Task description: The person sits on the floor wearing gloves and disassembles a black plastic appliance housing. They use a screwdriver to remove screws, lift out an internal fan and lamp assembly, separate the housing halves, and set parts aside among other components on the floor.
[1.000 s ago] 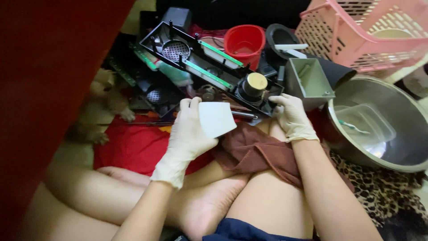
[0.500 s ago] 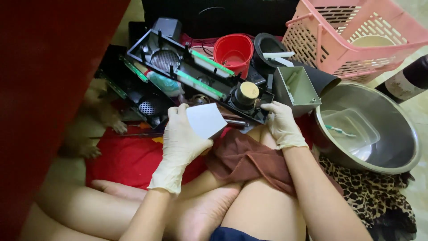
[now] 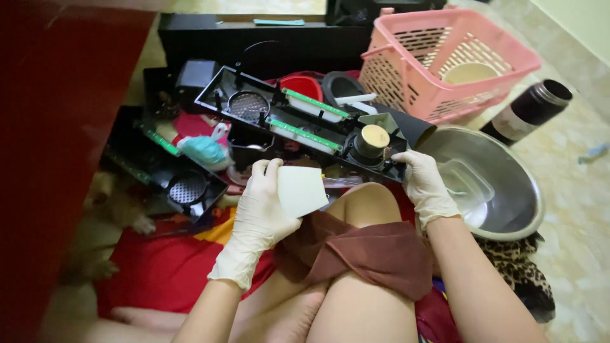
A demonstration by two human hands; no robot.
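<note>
My left hand (image 3: 262, 209), in a white glove, holds a flat white square pad (image 3: 300, 190) above my lap. My right hand (image 3: 424, 184), also gloved, grips the near end of a long black electronic panel (image 3: 298, 121) with green circuit boards, a round mesh grille and a cream knob (image 3: 373, 137). A brown cloth (image 3: 362, 254) is draped over my knee, just below both hands.
A steel bowl (image 3: 508, 190) holding a clear plastic tub sits at right. Behind it stand a pink basket (image 3: 445, 63) and a dark cylinder (image 3: 530, 111). A second black panel (image 3: 168, 168), a teal bag (image 3: 206, 151) and a red cup (image 3: 302, 86) lie at left and centre. A red cloth (image 3: 159, 267) covers the floor.
The view has tilted and shifted, showing more of the floor at right. Both hands keep their grips; the white pad has dropped slightly closer to my knee.
</note>
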